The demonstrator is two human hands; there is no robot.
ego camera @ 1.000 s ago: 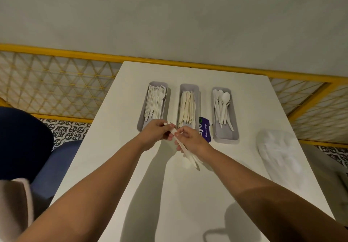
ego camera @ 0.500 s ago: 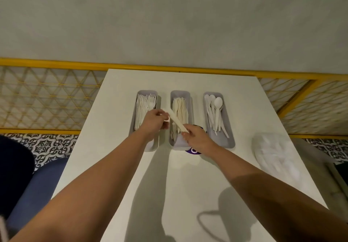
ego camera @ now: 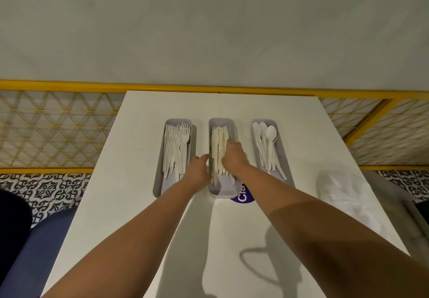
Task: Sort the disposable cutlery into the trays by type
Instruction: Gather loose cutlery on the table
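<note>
Over the middle of three trays, lined up toward the far edge of the tabletop (ego camera: 139, 205), I had the right hand (ego camera: 233, 156) lowered knuckles-up onto the knives (ego camera: 218, 144). That hid its fingers, so I could not tell whether the grip was clamped on a knife or apart. The left hand (ego camera: 197, 171) sat at the left wall of the knife tray (ego camera: 220, 192), in the gap beside the fork tray (ego camera: 167, 186). Its fingers were loose, with nothing visible in its grip, and I judged it was there to steady the tray. The knives lay lengthwise, so a new one could nest alongside them. The forks (ego camera: 176, 144) and the spoons (ego camera: 270, 135) in the spoon tray (ego camera: 270, 121) lay the same way. A white plastic bag (ego camera: 343, 195) rested near the right edge.
</note>
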